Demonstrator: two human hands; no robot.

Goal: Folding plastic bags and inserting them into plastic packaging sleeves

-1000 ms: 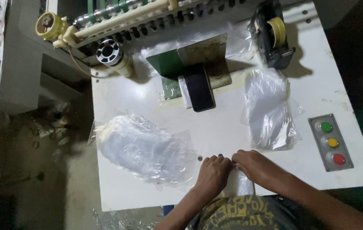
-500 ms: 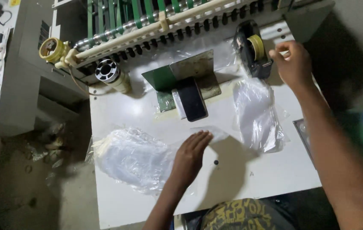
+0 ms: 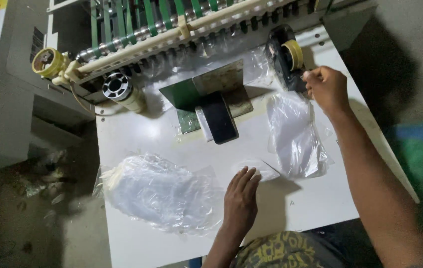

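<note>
White and scuffed, the bench (image 3: pixel 137 134) fills the head view, butted against a bag-making machine with green belts and steel rollers (image 3: pixel 171 25) along its far edge.

The left hand (image 3: pixel 240 194) lies flat, fingers straight and spread, its grip open and pressing down a small folded clear plastic bag (image 3: pixel 258 167). That bag sticks out beyond the fingertips, its long axis running across the bench toward the person's right, one corner tapering to a point on that side. Just left of this hand sits a crumpled heap of clear bags (image 3: pixel 159 191).

The right hand (image 3: pixel 326 88) is reached far forward, fingers curled shut and pinched at a tape dispenser (image 3: pixel 286 54) with a yellow roll; whether tape sits in the grip is not clear. Below that hand lies a flat stack of clear bags (image 3: pixel 293 136), long axis running away from the person. A dark block (image 3: pixel 220 119) sits left of the stack.
</note>
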